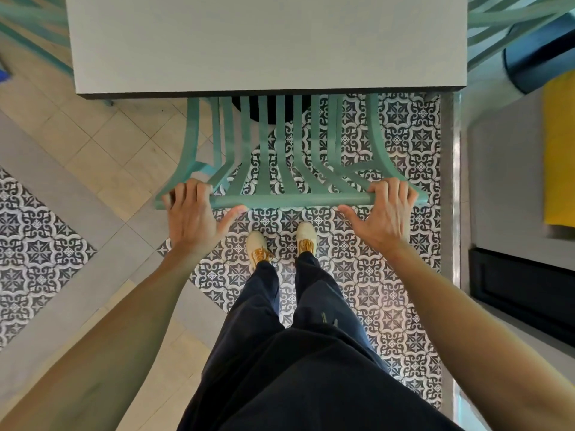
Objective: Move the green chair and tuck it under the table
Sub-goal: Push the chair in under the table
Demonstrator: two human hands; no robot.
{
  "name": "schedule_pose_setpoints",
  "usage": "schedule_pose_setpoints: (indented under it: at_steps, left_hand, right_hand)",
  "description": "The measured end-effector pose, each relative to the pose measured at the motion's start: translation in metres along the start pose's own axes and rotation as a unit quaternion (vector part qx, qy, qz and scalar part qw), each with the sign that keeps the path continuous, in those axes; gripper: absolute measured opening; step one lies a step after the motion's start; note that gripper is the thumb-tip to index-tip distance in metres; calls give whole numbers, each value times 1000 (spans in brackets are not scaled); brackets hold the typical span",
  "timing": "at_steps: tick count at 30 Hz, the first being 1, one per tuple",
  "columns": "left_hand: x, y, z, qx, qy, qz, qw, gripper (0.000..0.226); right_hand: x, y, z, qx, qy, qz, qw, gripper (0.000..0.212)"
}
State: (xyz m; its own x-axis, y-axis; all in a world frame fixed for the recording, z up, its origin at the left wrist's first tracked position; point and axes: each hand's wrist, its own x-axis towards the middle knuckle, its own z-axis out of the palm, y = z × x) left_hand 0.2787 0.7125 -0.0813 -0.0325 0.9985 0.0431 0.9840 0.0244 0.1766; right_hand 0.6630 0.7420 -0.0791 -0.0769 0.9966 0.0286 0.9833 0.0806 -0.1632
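The green chair stands in front of me, seen from above, its slatted back fanning up from under the white table. Its seat is hidden beneath the tabletop. My left hand grips the left end of the chair's top rail, fingers over it and thumb stretched along its near side. My right hand holds the right end of the same rail in the same way. The table's dark round base shows between the slats.
More green chairs stand at the table's far left and far right. A metal strip edges the patterned tiles on the right, beside a grey and yellow counter and dark cabinet. My feet are just behind the chair.
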Motion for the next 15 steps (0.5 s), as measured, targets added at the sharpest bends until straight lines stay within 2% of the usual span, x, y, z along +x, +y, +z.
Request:
schedule_pose_setpoints:
  at_steps: [6, 15]
  left_hand:
    - [6, 16, -2, 0, 16, 2, 1000, 74]
    - [-1, 11, -6, -26, 0, -2, 1000, 86]
  right_hand:
    - [11, 12, -3, 11, -17, -1, 1000, 79]
    - [0, 5, -1, 8, -10, 4, 1000, 77]
